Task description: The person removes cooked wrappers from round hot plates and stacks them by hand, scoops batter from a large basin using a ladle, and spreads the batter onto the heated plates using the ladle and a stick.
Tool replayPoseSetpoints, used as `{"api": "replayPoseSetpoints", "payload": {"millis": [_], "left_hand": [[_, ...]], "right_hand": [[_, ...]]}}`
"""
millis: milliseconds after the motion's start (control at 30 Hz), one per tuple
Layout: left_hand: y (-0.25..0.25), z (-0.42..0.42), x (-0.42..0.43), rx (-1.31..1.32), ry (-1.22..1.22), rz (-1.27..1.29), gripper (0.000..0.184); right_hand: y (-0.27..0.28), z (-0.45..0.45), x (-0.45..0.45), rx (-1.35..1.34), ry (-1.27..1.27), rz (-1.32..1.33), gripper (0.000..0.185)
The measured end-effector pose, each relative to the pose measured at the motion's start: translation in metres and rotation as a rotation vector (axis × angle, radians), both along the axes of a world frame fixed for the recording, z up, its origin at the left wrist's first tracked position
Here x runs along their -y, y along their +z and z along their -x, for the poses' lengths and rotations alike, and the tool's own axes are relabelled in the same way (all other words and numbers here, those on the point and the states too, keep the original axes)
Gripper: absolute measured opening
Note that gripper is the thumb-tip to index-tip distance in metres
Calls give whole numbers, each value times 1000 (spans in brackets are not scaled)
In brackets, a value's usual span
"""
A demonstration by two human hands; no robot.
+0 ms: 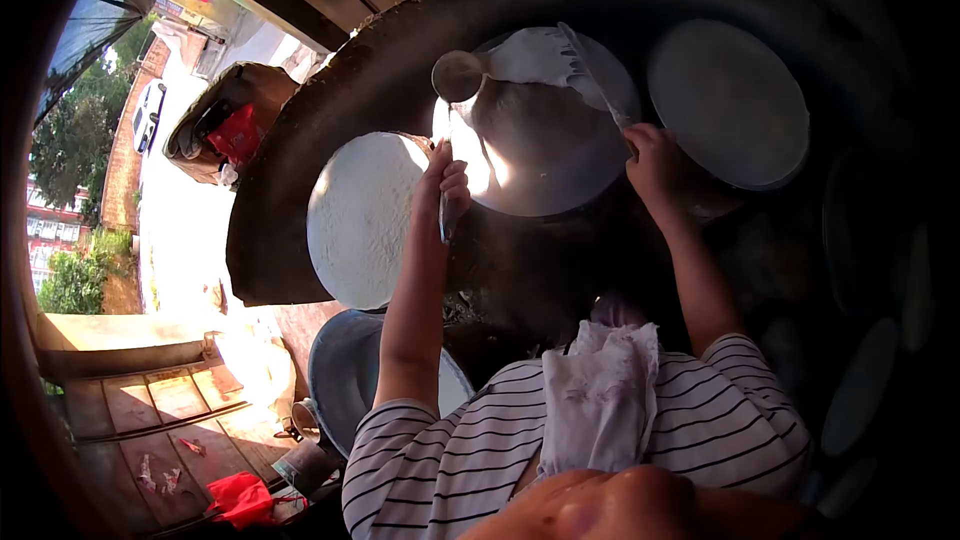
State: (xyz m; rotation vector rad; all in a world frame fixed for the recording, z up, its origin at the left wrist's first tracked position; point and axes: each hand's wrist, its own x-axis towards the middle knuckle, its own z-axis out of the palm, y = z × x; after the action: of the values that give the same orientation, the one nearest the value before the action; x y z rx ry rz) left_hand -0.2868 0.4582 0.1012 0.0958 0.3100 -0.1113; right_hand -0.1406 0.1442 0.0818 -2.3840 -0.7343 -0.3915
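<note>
My left hand (447, 183) is closed around the handle of a ladle, whose round bowl (458, 76) hangs over the left edge of the middle round griddle (560, 190). In my right hand (652, 152) is the handle of a long, flat spreader (597, 82), slanting up and left across that griddle. White batter (530, 55) covers part of the griddle's far side, between ladle and spreader, with a ragged edge at the spreader. Bright sunlight falls near the ladle handle, hiding detail there.
A white, round pancake-like sheet (365, 220) fills the left griddle. Another pale round surface (728, 105) lies at the right. A large bucket (338, 365) stands below the left griddle, near my left arm. The dark curved stove rim (330, 90) surrounds the griddles. A red bag (240, 498) lies lower left.
</note>
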Motion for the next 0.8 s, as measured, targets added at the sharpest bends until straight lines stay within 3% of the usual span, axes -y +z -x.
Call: {"api": "replayPoseSetpoints", "payload": {"millis": [67,167,367,433,533,600,633,733,800], "left_hand": [[-3,4,6,96,-13,332,25],[6,5,36,189,63,504,30],[25,-20,109,354,312,607,36],[35,-26,138,395,412,676,37],[47,-33,159,537,405,587,36],[54,-37,171,601,406,539,38],[51,-41,177,579,456,511,38],[41,-64,197,519,530,606,42],[51,-61,210,606,531,466,42]], "right_hand": [[-8,-9,1,-48,-26,39,31],[-13,-27,-38,-50,126,-25,29],[-1,-67,-116,-94,356,-34,32],[-10,-55,-97,-116,440,-30,32],[12,-70,-38,-24,456,-83,31],[-40,-85,20,-61,285,-181,29],[-33,-74,31,-103,301,-100,28],[-10,-44,-4,-131,515,-123,28],[8,-70,-6,-128,565,-140,28]]}}
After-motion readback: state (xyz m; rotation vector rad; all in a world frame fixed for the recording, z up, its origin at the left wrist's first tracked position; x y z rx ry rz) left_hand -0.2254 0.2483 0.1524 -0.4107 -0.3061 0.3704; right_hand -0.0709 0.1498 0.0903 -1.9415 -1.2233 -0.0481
